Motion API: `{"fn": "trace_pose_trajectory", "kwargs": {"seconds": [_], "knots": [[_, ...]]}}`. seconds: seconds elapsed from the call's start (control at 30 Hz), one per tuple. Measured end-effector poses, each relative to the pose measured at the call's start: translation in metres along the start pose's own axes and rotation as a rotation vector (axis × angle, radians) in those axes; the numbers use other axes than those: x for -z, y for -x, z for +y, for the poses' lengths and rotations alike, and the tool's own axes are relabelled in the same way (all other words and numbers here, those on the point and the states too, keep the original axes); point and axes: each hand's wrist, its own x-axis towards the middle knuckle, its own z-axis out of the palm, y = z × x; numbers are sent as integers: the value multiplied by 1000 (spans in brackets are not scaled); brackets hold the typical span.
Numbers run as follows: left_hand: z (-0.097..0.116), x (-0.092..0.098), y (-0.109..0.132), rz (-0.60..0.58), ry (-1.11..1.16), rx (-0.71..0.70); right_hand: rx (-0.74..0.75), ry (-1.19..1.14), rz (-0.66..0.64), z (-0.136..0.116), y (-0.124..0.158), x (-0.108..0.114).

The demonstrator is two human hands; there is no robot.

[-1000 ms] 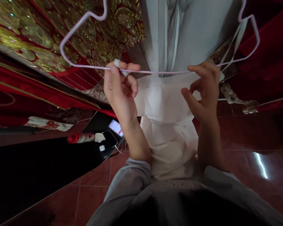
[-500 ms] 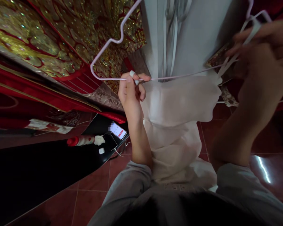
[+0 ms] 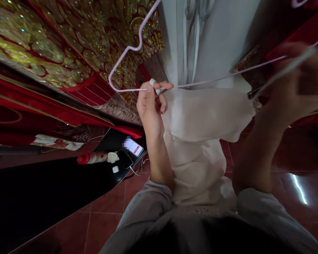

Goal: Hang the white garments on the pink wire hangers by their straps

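Observation:
My left hand (image 3: 153, 97) pinches the lower bar of a pale pink clothes hanger (image 3: 206, 82), with a white band around a finger. A cream garment (image 3: 201, 113) hangs just under the bar and falls in folds toward me. Over at the right, my right hand (image 3: 304, 76) is smeared by motion near the hanger's far end, its fingers unclear. A thin white strap (image 3: 286, 72) runs from the garment's right corner up across that hand. Whether the fingers grip the strap or the hanger does not show.
Gold-sequined red garments (image 3: 76, 46) hang at the left. A black table (image 3: 55, 190) carries a lit phone (image 3: 134, 147), a red-capped bottle (image 3: 92, 158), a small white case (image 3: 116, 169) and a cable. A grey-white surface with hanging straps (image 3: 196, 46) stands ahead, above red floor tiles (image 3: 106, 208).
My right hand has moved down and turned, drawing the strap out into a wider line. The hanger's right side has tilted upward, and my left hand has shifted slightly right with it.

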Motion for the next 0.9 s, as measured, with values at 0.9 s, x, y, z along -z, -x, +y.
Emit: {"fn": "trace_pose_trajectory", "kwargs": {"seconds": [0.9], "knots": [[82, 20, -56, 21, -530, 44, -43, 255, -385, -16, 58, -34]]}}
